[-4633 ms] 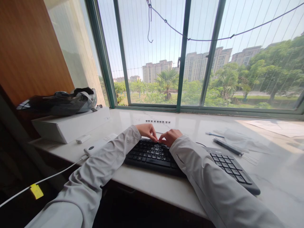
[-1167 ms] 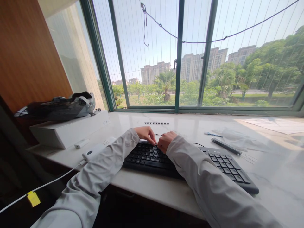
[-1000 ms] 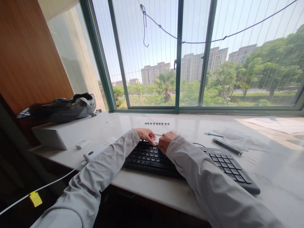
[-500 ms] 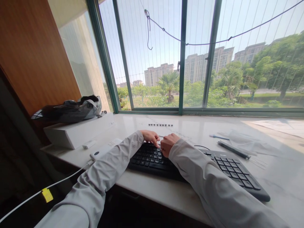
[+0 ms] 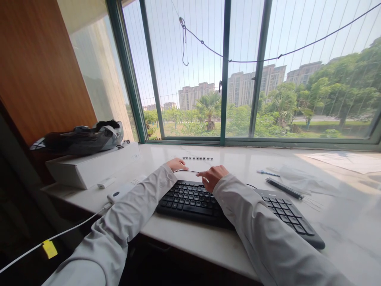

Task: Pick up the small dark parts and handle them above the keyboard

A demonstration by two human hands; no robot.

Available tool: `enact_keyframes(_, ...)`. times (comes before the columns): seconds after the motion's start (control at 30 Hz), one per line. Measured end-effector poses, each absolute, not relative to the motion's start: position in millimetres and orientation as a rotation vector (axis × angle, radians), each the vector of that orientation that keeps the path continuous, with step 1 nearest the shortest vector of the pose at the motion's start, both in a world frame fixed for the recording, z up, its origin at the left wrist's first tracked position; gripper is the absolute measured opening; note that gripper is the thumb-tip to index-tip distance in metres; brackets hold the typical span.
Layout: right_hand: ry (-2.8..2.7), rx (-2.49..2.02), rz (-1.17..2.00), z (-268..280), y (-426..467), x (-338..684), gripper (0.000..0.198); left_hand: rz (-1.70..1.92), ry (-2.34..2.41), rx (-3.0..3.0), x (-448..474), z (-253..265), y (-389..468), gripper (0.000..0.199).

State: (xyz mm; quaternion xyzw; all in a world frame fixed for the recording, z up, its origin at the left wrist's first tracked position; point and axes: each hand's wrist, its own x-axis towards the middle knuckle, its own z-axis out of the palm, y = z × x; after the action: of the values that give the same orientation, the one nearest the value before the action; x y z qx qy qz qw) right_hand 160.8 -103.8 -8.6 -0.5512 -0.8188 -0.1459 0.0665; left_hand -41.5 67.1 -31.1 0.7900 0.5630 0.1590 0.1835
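Observation:
A black keyboard lies along the front of the pale marble-look sill, its middle covered by my right forearm. My right hand hovers at the keyboard's back edge, index finger stretched to the left and the other fingers partly curled; I see nothing in it. Past the back left corner is my left hand, fingers stretched to the right with nothing visible in them. Close beyond it stands a row of several small dark pieces, possibly keycaps. The keyboard's thin black cable curves between my hands.
On the left, a white box carries a dark bag-like item. In front of it lies a white power strip with a cable. To the right are a small blue brush, a dark bundle of rods and clear plastic.
My hands have parted from above the keyboard's back edge. The left went left and away toward the row of small pieces; the right extended its index finger. The view shifted slightly.

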Motion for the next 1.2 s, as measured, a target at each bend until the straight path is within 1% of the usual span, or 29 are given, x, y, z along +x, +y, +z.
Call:
enact_keyframes(0.07,-2.521,-1.601,-0.370,-11.8,-103.2,160.3,0.040,0.487,1.679,2.218,-45.3,-34.6,72.1,0.036)
enact_keyframes(0.13,-2.554,-1.576,-0.319,-13.7,-103.1,160.2,0.035,0.526,1.751,2.221,-48.1,-36.1,73.6,0.033)
enact_keyframes(0.43,-2.529,-1.614,-0.249,-12.0,-102.5,157.9,0.034,0.580,2.115,2.305,-52.0,-35.7,66.3,0.023)
enact_keyframes(0.53,-2.538,-1.572,-0.288,-11.5,-104.3,155.2,0.032,0.557,2.152,2.333,-55.0,-38.6,68.0,0.022)
enact_keyframes(0.63,-2.546,-1.468,-0.404,-8.7,-108.4,152.4,0.026,0.517,2.172,2.353,-59.5,-43.4,73.2,0.020)
enact_keyframes(0.77,-2.561,-1.463,-0.467,-5.7,-109.8,152.1,0.024,0.457,2.112,2.432,-64.8,-50.4,89.1,0.025)
enact_keyframes(0.93,-2.500,-1.570,-0.425,-5.7,-103.9,156.7,0.024,0.366,2.037,2.539,-60.9,-49.3,122.0,0.030)
enact_keyframes(1.13,-2.455,-1.574,-0.403,-4.7,-101.8,157.6,0.027,0.238,2.062,2.560,-45.9,-42.7,164.4,0.039)
enact_keyframes(1.2,-2.455,-1.604,-0.389,-4.2,-101.5,157.4,0.029,0.237,2.066,2.575,-39.5,-43.8,173.6,0.039)
